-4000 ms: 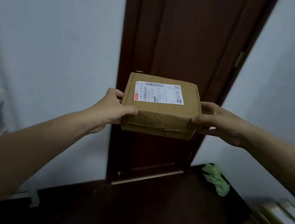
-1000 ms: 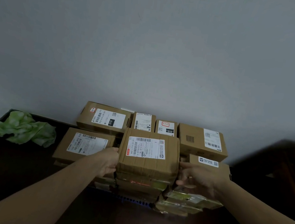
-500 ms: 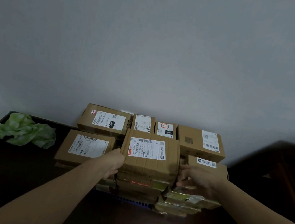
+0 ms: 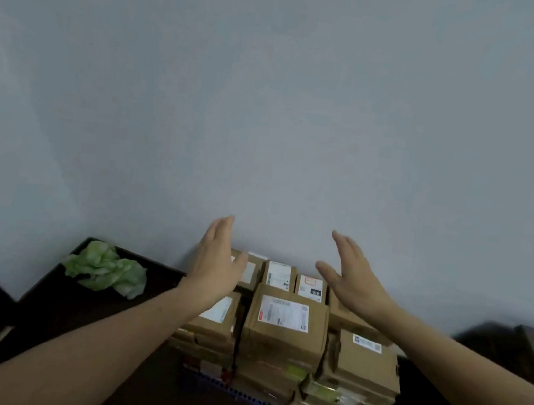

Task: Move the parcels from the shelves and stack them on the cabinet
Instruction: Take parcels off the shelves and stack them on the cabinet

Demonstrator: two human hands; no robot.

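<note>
A brown cardboard parcel [image 4: 286, 325] with a white shipping label lies on top of the front middle stack on the dark cabinet [image 4: 78, 313]. Several other labelled parcels stand around it, among them one at the right [image 4: 367, 360] and small ones at the back [image 4: 279, 274]. My left hand [image 4: 218, 260] hovers above the left parcels, fingers straight, holding nothing. My right hand [image 4: 354, 280] is raised above the right rear parcels, fingers spread, also empty. Both hands are apart from the parcel.
A crumpled green bag [image 4: 105, 267] lies on the cabinet's back left corner. A pale wall [image 4: 270, 117] rises right behind the stacks. Dark furniture [image 4: 519, 351] stands at the right edge.
Both hands have let go of the labelled parcel, which now rests on the front middle stack, and have lifted up and apart. The view has tilted and moved closer.
</note>
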